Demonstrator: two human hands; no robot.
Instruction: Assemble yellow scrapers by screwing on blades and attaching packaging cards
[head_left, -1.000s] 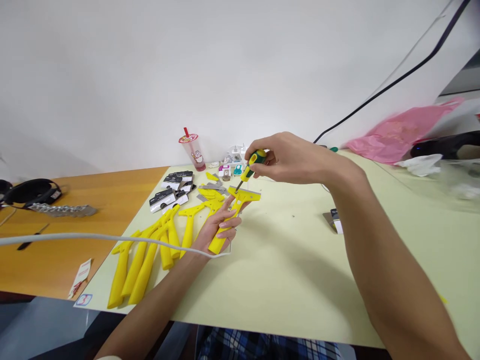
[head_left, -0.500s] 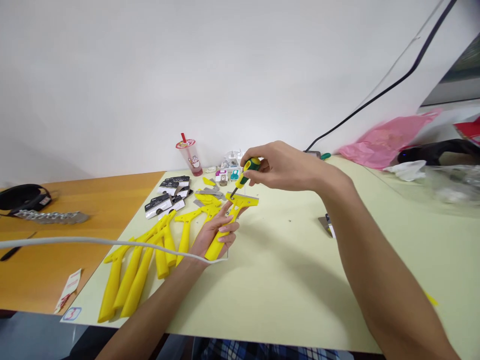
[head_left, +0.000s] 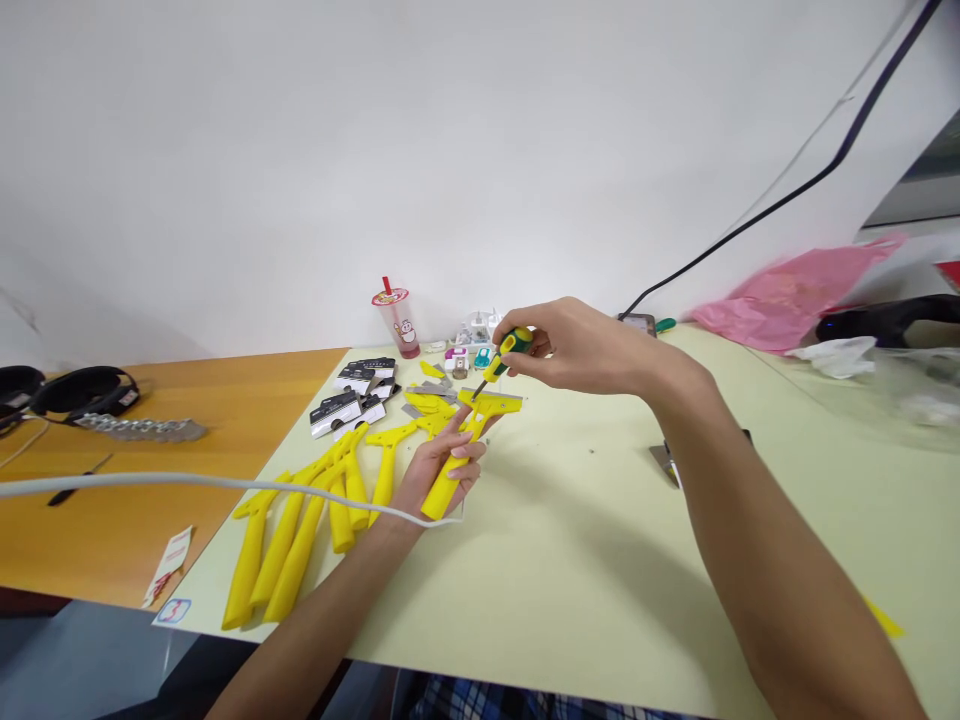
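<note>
My left hand is wrapped round the handle of a yellow scraper, its wide head tilted up and a metal blade strip along the top edge. From above, my right hand grips a green and yellow screwdriver. The screwdriver's tip meets the left part of the scraper head, where a screw would be hidden under it. Left of my left hand lie several more yellow scraper handles. Behind it are loose yellow head pieces and grey blades.
Black and white cards lie in a pile at the back left. A drink cup with a red straw stands by the wall. A pale cable crosses the view before my left forearm. A pink plastic bag is at the back right.
The whole scene has shifted slightly right as the head turned left. My hands keep the same hold on scraper and screwdriver, with the tip still at the scraper head.
</note>
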